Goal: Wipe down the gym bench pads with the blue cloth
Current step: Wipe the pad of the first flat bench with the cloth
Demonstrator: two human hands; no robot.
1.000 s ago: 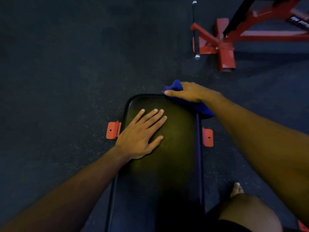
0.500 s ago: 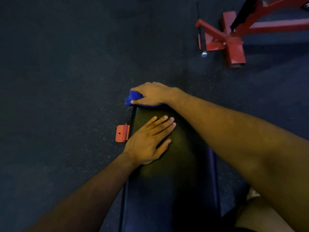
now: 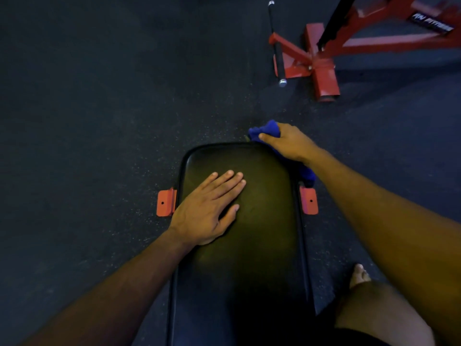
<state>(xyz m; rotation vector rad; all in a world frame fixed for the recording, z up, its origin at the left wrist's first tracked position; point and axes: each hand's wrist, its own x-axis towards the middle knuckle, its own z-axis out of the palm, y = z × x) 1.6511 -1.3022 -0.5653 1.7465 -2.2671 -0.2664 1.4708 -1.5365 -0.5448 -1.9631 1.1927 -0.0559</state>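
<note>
The black bench pad (image 3: pixel 262 221) runs from the bottom of the view up to a rounded far end. My left hand (image 3: pixel 207 208) lies flat on its left half, fingers together, holding nothing. My right hand (image 3: pixel 287 142) grips the blue cloth (image 3: pixel 265 129) at the pad's far right corner. Part of the cloth trails under my wrist down the pad's right edge. The rest of the cloth is hidden by my hand.
Red bench feet stick out on the left (image 3: pixel 165 203) and right (image 3: pixel 309 199) of the pad. A red machine base (image 3: pixel 321 63) with a black bar (image 3: pixel 277 46) stands on the dark rubber floor at the far right. My bare knee (image 3: pixel 379 313) and foot (image 3: pixel 359 274) are at the lower right.
My right hand has swept the cloth from the pad's far left corner back across to the far right corner. My left hand has stayed flat on the pad.
</note>
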